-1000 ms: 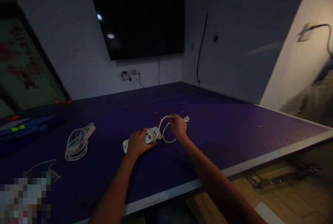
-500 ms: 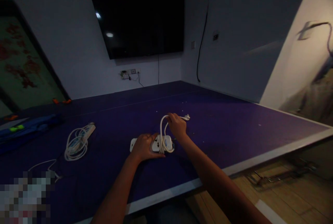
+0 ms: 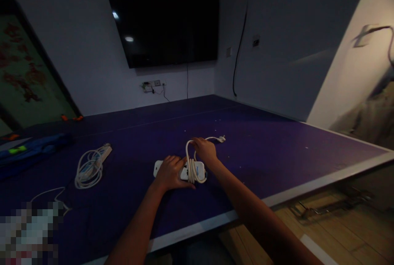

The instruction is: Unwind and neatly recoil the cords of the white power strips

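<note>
A white power strip (image 3: 200,170) lies on the purple table top, several turns of its white cord (image 3: 191,170) wound around its right part. My left hand (image 3: 170,173) is wrapped over the strip's middle, thumb along the near edge by the windings. Just above the strip, my right hand (image 3: 204,149) is closed on the cord, which arches up in a loop from the windings. Past this hand the free end runs right to a white plug (image 3: 221,138) on the table.
On the left lies a second power strip (image 3: 106,150) with a coiled white cord (image 3: 89,170). Blue cloth (image 3: 46,146) rests farther left. The purple table (image 3: 271,150) has a white front edge. A television (image 3: 172,27) hangs on the far wall.
My right hand has moved a little left and down with the cord, and the cord loop has shifted left. My left hand stays on the power strip.
</note>
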The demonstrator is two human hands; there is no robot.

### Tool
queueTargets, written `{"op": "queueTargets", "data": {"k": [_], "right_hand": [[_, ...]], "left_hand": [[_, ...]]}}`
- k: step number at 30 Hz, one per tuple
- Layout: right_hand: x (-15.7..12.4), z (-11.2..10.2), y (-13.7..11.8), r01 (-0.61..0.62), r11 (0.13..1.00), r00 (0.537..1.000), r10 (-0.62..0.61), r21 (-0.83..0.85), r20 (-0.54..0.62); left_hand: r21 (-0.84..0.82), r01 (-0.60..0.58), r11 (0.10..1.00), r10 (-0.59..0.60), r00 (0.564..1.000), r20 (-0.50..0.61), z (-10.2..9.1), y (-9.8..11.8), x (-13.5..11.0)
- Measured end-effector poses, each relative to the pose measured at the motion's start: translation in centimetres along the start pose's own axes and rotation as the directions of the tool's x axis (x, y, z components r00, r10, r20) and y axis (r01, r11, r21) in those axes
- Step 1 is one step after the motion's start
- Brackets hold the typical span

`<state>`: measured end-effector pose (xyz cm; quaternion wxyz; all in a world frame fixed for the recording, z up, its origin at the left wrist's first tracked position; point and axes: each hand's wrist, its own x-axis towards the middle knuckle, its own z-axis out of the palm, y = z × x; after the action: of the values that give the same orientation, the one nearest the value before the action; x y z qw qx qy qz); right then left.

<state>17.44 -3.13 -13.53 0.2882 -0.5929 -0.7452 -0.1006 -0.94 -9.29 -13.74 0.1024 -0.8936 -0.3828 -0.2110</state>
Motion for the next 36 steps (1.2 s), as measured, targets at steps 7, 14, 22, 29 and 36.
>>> {"op": "queueTargets", "data": {"k": [7,14,22,29,36], "right_hand": [[-0.1,-0.2,-0.5,0.019,0.999,0.996,-0.022,0.048,0.083],[-0.1,-0.2,-1.1,-0.015,0.998,0.979,0.001,0.066,0.202],[-0.1,-0.2,-1.6,-0.001,0.999,0.972,-0.011,0.048,0.236],[0.1,0.2,-1.3,-0.020,0.999,0.970,0.009,0.044,0.241],[0.4,0.1,-1.1,-0.044,0.998,0.965,0.032,0.039,0.260]], "left_hand": [[-0.004,-0.022,1.000,0.022,0.998,-0.052,0.5,-0.1,0.0],[0.024,-0.043,0.999,0.045,0.994,-0.099,1.0,-0.6,-0.3],[0.028,-0.061,0.998,0.064,0.991,-0.118,0.9,-0.1,-0.2],[0.007,-0.044,0.999,0.044,0.986,-0.163,0.8,0.0,-0.1],[0.020,-0.016,1.000,0.022,0.940,-0.342,1.3,-0.4,-0.3]]}}
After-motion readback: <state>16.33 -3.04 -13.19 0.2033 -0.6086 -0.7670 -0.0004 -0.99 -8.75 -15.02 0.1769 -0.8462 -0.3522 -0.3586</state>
